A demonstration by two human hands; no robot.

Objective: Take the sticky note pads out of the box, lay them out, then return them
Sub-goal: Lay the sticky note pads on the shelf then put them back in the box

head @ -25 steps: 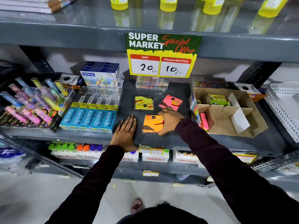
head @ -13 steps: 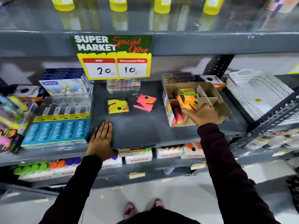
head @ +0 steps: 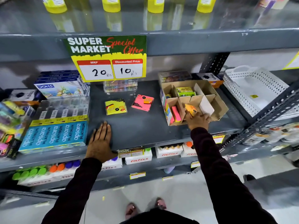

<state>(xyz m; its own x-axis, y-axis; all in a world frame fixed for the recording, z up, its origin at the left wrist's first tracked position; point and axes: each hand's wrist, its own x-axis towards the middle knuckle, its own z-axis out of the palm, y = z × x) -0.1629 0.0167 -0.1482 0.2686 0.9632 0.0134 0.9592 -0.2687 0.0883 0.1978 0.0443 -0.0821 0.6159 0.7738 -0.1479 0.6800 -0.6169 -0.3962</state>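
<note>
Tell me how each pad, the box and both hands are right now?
Orange pad: held, going into the box.
Yellow pad: flat on the shelf.
Pink pad: flat on the shelf.
Box: open, partly filled.
Right hand: gripping the orange pad.
Left hand: flat, empty.

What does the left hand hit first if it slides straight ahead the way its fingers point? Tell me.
Likely the yellow sticky note pad. The left hand lies flat on the shelf, fingers pointing toward the back, with bare shelf between; depth is hard to judge.
</note>
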